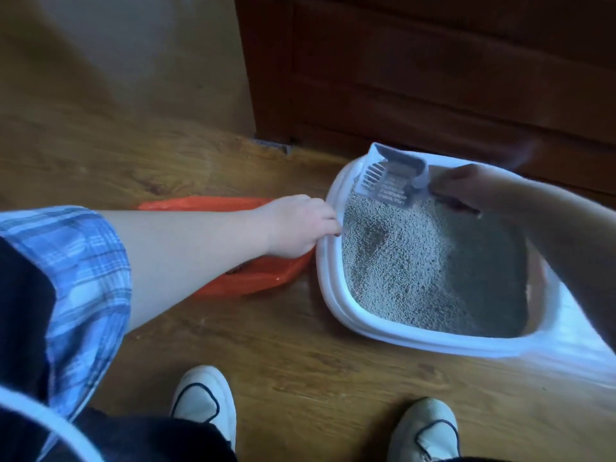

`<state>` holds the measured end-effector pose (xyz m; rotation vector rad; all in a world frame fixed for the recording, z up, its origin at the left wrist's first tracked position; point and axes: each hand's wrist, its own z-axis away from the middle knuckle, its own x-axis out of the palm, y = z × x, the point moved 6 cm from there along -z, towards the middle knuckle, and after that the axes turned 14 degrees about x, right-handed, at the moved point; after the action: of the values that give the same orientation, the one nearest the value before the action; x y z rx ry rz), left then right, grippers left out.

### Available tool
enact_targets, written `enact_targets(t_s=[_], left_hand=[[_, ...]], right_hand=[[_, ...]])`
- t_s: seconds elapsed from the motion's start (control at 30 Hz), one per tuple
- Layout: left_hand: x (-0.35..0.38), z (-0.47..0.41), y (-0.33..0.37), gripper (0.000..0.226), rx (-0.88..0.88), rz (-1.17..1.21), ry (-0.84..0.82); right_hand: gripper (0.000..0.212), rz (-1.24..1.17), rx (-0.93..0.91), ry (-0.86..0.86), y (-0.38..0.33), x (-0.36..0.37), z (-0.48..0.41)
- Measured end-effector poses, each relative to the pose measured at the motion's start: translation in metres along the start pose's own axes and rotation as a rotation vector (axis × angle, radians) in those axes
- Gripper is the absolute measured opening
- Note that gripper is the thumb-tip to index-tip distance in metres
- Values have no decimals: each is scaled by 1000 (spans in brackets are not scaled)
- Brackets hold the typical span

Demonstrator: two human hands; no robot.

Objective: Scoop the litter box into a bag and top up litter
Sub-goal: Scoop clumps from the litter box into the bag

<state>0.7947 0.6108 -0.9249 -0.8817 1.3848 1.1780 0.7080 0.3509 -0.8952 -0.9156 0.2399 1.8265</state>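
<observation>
One litter box [333, 295] on floor [300, 345], one scoop [390, 181] at far rim, one orange bag [253, 281] just beside. Near rim gripped by left hand [296, 225]; right hand [466, 188] by scoop, blurred, grip unclear. Two shoes [203, 401] [423, 425] below.

A rolled blue-and-white plaid cloth sleeve [83, 278] ends above the left elbow, beside a dark garment [23, 311]; dark trousers [150, 438]; white dark-trimmed left shoe [203, 400] and matching right shoe [425, 428]

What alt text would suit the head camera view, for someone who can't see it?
A person's left hand grips the rim of a white litter box on a wooden floor while the right hand reaches for a grey scoop at its far end. An orange bag lies beside the box.
</observation>
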Motion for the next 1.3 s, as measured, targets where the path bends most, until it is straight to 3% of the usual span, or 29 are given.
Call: enact_targets(t_s=[0.13, 0.27, 0.33, 0.43, 0.53, 0.63, 0.7, 0.87, 0.97, 1.07, 1.13, 1.23, 1.3], left_hand=[[17, -37, 23, 32, 132, -21, -31], [49, -39, 34, 25, 208, -83, -78], [54, -38, 34, 32, 231, -107, -55], [58, -39, 32, 32, 249, -114, -64], [58, -41, 30, 30, 260, -94, -47], [57, -41, 28, 32, 268, -87, -37], [56, -41, 28, 31, 275, -86, -24], [55, -41, 28, 29, 273, -116, -10], [56, -43, 27, 30, 231, -112, -123], [62, -44, 25, 40, 165, -127, -302], [60, -45, 27, 40, 181, -128, -296], [61, -48, 26, 39, 188, -118, -325], [61, -50, 26, 38, 192, -120, -337]], right_hand=[[47, 308, 426, -151, 95, -31, -21], [50, 540, 670, -237, 141, -28, -15], [41, 574, 614, -153, 138, -28, -19], [29, 567, 314, 92, 92, -39, -39], [31, 713, 105, 205, 44, -25, -37], [32, 706, -142, 346, -2, 13, -20], [42, 712, -257, 299, -16, 46, -14], [49, 840, -307, 61, -16, 78, -9], [55, 985, -331, -29, -12, 68, 8], [46, 1140, -253, -110, 10, 63, 16], [33, 1282, -193, -173, 41, 58, 13], [35, 1451, -145, -247, 93, 38, 16], [34, 1350, -72, -251, 110, 14, 22]])
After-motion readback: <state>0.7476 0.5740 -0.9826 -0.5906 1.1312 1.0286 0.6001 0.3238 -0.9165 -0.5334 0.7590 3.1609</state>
